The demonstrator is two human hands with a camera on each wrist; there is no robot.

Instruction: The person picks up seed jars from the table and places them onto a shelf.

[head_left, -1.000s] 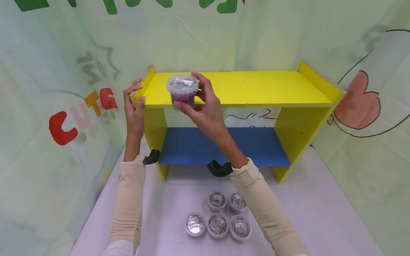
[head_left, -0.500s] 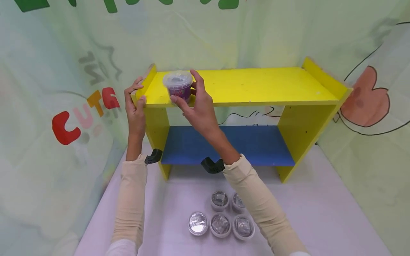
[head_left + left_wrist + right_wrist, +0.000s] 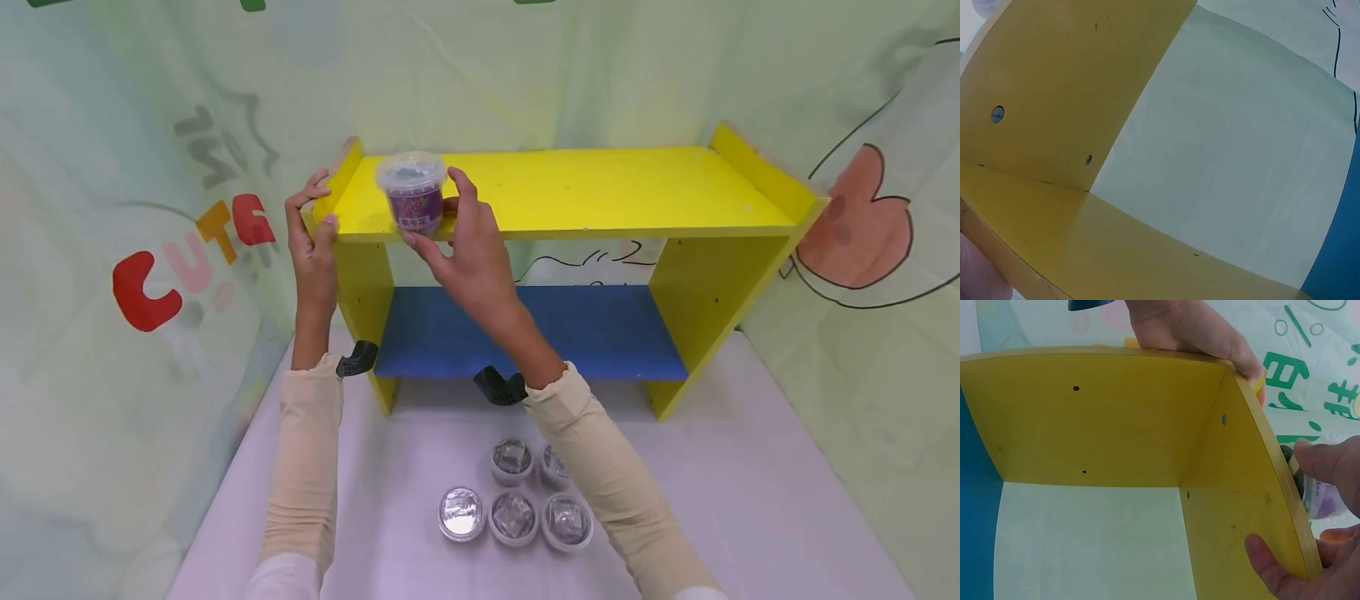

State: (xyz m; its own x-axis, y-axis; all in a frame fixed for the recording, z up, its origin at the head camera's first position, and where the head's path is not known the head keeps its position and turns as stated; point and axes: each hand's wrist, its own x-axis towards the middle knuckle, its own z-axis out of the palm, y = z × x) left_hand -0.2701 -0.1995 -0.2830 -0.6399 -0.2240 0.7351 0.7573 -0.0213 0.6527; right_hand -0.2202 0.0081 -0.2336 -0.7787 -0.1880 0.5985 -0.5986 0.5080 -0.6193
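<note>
A clear-lidded plastic tub [image 3: 415,200] with a purple label sits at the front left of the yellow top board of a shelf unit [image 3: 585,196]. My right hand [image 3: 476,258] holds the tub from its right, thumb low at its front and index finger raised beside the lid. In the right wrist view, the thumb overlaps the tub [image 3: 1325,499] and another fingertip reaches beneath the board. My left hand [image 3: 311,258] grips the raised left end of the unit, thumb on the near face and fingers over the outer side; the right wrist view also shows this left hand [image 3: 1191,331].
Several similar tubs with silvery packets under their lids, one of them [image 3: 513,517], stand on the white cloth [image 3: 405,467] before the unit. A blue lower shelf [image 3: 592,325] spans the yellow side panels. Printed curtain [image 3: 525,75] hangs close behind and at both sides.
My right hand has brought the tub left and back onto the top board. Its thumb has slid lower, so more of the label shows. My left hand keeps its grip.
</note>
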